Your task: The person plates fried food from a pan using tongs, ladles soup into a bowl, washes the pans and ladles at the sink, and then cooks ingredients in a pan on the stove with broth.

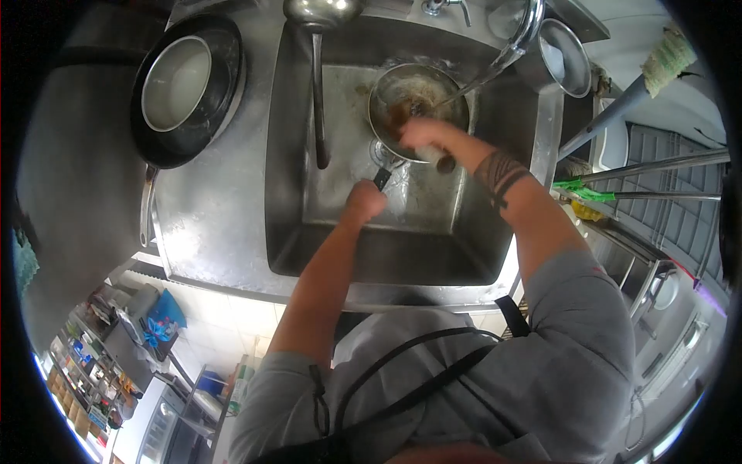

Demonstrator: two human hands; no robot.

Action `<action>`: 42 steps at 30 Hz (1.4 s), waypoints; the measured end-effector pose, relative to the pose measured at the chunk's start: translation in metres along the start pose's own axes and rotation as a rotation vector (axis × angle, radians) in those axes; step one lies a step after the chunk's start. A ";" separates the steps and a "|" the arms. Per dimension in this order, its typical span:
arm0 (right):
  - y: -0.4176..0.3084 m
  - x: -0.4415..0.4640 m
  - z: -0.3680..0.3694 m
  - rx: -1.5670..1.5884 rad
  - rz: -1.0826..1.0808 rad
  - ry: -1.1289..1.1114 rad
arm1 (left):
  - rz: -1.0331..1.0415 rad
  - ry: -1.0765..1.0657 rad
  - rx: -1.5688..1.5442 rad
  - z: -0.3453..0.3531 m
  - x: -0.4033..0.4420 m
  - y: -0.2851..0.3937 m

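Observation:
My left hand is closed round the black handle of a round metal pan in the sink. Over the pan's near side, my right hand grips a light cylindrical tool with a brown round end. The tool's other end is hidden by my hand. From the curved tap, a stream of water runs into the pan, where the liquid looks brownish and foamy. Left of the pan, a large metal ladle leans from the sink's back edge down into the basin.
The deep steel sink has raised walls all round. On the left counter, a black frying pan holds a pale round bowl. At the back right corner stands a metal container. Long-handled cleaning tools lean on the right.

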State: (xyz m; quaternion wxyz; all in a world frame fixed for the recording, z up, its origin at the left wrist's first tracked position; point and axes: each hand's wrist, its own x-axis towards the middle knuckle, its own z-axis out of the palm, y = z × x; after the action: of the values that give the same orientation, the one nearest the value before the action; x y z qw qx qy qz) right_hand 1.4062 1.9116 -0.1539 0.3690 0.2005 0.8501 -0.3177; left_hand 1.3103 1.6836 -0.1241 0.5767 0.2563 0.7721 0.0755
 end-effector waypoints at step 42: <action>-0.039 -0.010 0.028 1.211 0.142 0.371 | 0.053 0.059 -0.052 0.015 0.010 -0.013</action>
State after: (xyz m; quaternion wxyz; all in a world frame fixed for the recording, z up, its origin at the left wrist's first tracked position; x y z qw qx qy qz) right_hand 1.4039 1.8629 -0.1457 0.0569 0.4811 0.5545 -0.6766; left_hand 1.3181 1.6744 -0.1430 0.5577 0.2591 0.7796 0.1184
